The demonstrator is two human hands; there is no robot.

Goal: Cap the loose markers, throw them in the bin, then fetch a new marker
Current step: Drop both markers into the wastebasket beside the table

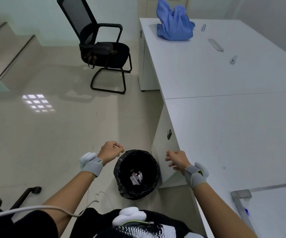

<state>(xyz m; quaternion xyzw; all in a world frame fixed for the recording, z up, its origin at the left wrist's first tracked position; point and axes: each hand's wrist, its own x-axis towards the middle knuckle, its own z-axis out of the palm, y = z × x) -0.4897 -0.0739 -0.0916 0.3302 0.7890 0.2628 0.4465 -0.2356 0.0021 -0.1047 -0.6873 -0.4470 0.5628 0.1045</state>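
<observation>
A round bin point(151, 162) with a black liner stands on the floor against the side of the white desk. At its bottom lie pale, marker-like pieces point(136, 176) among some scraps. My left hand point(110, 152) hovers just left of the bin's rim with its fingers curled in. A thin pale sliver shows at its knuckles, too small to identify. Above the rim on the right, close to the desk's side panel, my right hand point(176, 159) hangs with its fingers apart and nothing in it. Both wrists wear grey straps.
The white desk point(233, 127) fills the right side, carrying a blue cloth bag point(174, 23) and two small pale objects point(233, 59). A whiteboard corner point(241, 194) with a blue item point(246, 211) lies at lower right. A black chair point(104, 48) and steps stand beyond.
</observation>
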